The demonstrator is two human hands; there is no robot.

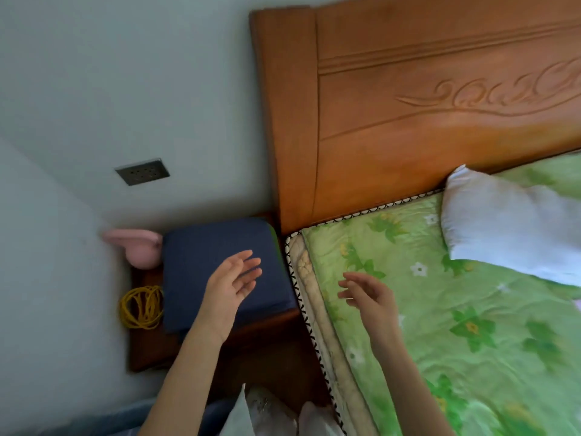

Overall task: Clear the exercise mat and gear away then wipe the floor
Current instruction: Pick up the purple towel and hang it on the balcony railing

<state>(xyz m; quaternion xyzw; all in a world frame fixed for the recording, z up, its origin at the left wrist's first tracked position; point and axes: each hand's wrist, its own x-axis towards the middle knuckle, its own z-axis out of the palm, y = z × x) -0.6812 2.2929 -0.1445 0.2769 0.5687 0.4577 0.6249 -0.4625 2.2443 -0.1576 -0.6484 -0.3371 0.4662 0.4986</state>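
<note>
A folded dark blue mat (201,262) lies on a wooden bedside table (147,344) in the corner by the wall. A coiled yellow rope (141,306) rests to its left on the table. Behind the mat, a pink object (138,247) leans at the wall. My left hand (229,287) hovers over the mat's near right part, fingers apart, holding nothing. My right hand (367,294) is open over the mattress edge, also holding nothing.
A bed with a green floral sheet (440,309) and a white pillow (509,225) fills the right side. Its carved wooden headboard (408,105) stands against the wall. A wall socket (143,171) sits above the table. White fabric (267,413) shows at the bottom.
</note>
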